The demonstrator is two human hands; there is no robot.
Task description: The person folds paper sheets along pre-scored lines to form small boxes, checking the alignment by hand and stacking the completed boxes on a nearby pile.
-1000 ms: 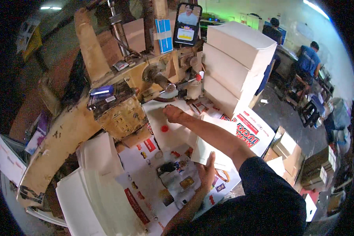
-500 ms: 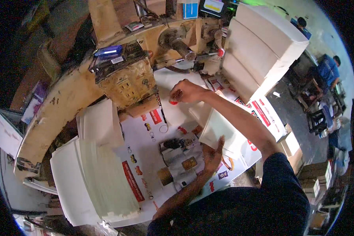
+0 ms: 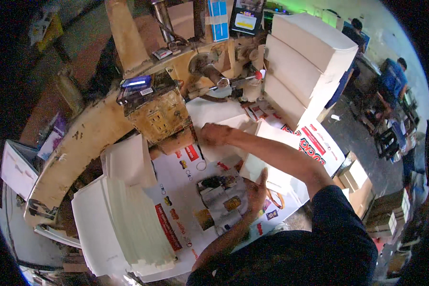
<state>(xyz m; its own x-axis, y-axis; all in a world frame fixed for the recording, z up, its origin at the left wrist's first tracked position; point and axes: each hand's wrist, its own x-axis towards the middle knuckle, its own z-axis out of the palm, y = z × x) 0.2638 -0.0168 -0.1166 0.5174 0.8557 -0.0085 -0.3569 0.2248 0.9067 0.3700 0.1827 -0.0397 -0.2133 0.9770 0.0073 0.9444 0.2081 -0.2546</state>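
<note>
My right hand (image 3: 214,135) is closed and smeared by motion, above pale sheets (image 3: 243,125) in front of the machine. Whatever it holds is hidden. Nearer to me, my left hand (image 3: 255,190) grips the near edge of a small stack of blank paper (image 3: 277,178), with one digit stretched over the top. Part of this stack lies under my right forearm. Beneath everything spreads a printed sheet (image 3: 169,183) with red bands and small pictures. A tan rubber band (image 3: 275,200) rests beside the small stack.
A worn cream machine (image 3: 81,148) curves around the far and left sides, with a metal box (image 3: 158,114) jutting out. A tall paper block (image 3: 300,66) stands far right. Fanned white paper (image 3: 124,229) lies at near left. Two people (image 3: 393,78) are in the background at right.
My right hand has shifted slightly left and nearer to me; the red thing seen at its fist is no longer visible. My left hand stays at the stack. The whole view has shifted a little.
</note>
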